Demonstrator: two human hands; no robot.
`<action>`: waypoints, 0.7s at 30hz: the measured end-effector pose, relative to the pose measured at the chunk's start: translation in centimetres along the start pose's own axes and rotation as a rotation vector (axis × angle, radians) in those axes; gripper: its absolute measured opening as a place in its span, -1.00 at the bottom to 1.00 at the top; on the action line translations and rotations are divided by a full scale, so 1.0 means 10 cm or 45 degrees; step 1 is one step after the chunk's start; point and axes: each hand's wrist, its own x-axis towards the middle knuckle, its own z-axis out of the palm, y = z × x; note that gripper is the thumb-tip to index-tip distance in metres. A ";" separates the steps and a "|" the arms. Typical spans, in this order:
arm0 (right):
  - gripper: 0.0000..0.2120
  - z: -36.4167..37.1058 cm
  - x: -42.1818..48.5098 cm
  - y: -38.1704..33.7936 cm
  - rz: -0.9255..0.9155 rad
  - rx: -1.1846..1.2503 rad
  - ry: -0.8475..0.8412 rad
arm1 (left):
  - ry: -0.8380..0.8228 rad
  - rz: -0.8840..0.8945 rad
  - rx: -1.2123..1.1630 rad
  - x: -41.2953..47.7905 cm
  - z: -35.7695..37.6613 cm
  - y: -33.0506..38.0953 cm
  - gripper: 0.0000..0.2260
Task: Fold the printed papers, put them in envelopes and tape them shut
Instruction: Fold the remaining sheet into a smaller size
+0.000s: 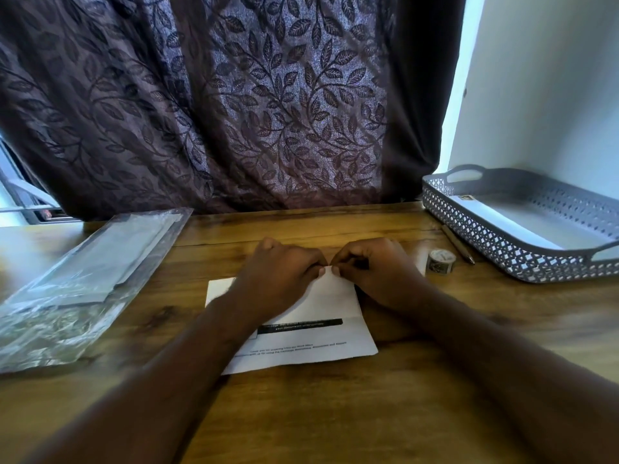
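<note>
Pinching one printed paper (321,303): left hand (281,276), right hand (378,272).

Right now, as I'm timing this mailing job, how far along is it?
Early. Done: perhaps one white piece in the tray. In hand: the left hand and right hand pinch the folded-over edge of the printed paper. Left: enveloping and taping; the envelopes lie in their plastic pack, the tape roll sits untouched.
</note>
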 end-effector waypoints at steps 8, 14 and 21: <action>-0.91 -0.09 0.03 0.05 0.027 -0.027 0.088 | -0.005 -0.088 -0.144 0.00 -0.07 -0.21 -0.85; -0.92 -0.15 0.04 0.12 0.084 -0.058 0.162 | -0.016 -0.160 -0.207 -0.04 -0.11 -0.43 -0.90; -0.91 -0.17 0.06 0.20 0.146 -0.087 0.225 | -0.013 -0.290 -0.247 -0.08 -0.12 -0.60 -0.73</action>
